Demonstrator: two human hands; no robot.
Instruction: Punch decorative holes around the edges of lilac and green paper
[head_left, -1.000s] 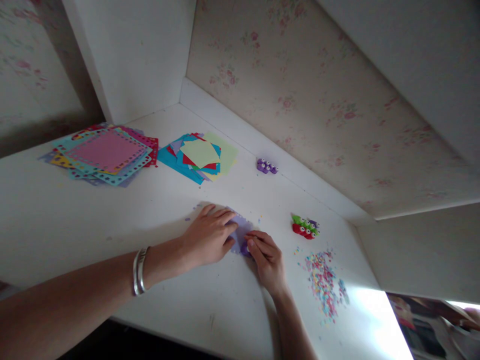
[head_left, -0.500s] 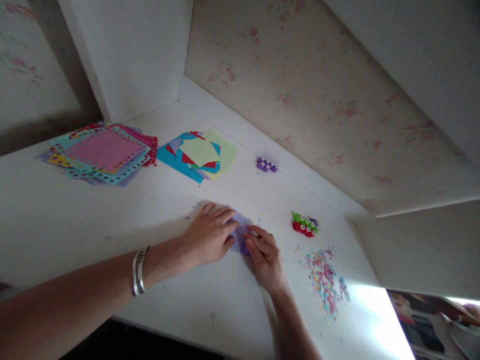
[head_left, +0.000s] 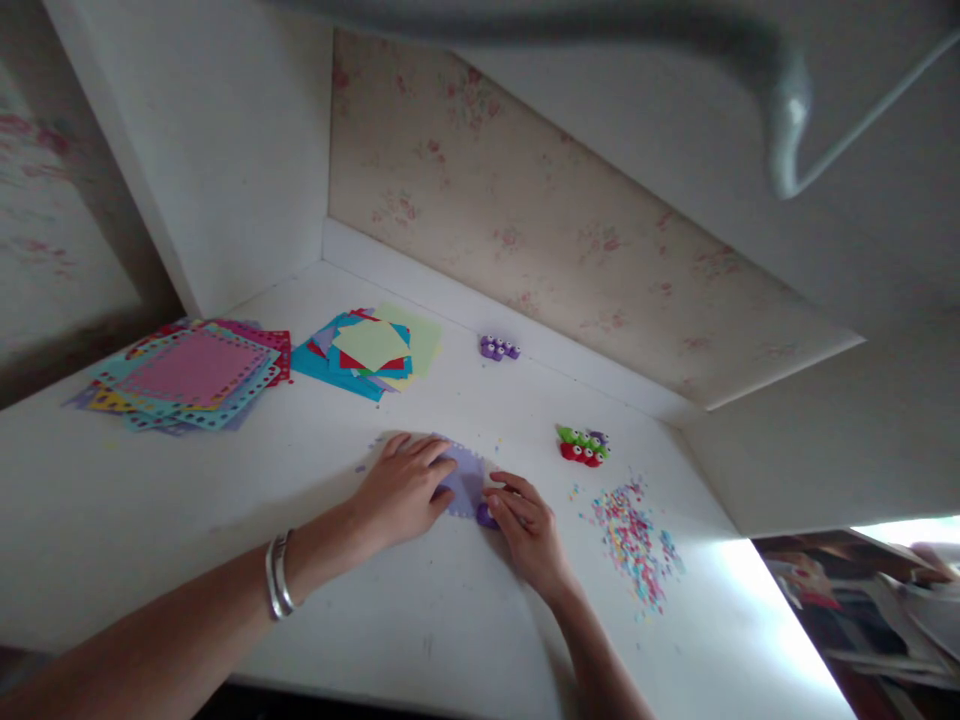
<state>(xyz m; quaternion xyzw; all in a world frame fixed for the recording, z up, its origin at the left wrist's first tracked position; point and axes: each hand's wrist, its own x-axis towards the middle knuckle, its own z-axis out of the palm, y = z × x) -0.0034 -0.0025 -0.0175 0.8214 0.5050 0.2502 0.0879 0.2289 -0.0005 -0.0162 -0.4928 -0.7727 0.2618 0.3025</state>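
A sheet of lilac paper (head_left: 466,480) with small punched holes along its edges lies on the white table. My left hand (head_left: 405,490) rests on the paper's left part, fingers spread and pressing it flat. At the paper's lower right corner is a small purple craft punch (head_left: 486,516), partly covered by fingers. My right hand (head_left: 534,535) is closed on this punch with thumb and fingers. Whether the paper's edge is inside the punch I cannot tell.
Punched, colourful sheets (head_left: 202,365) are piled at the left, beside a stack of plain sheets (head_left: 375,345). Purple punches (head_left: 499,348) stand near the wall, with green and red punches (head_left: 583,448) to the right. Confetti (head_left: 634,540) is scattered at the right. A grey bent bar (head_left: 787,110) hangs above.
The camera view has tilted upward, bringing the grey bar into sight. My right hand and the punch sit slightly farther from the paper's middle, showing more of its right edge.
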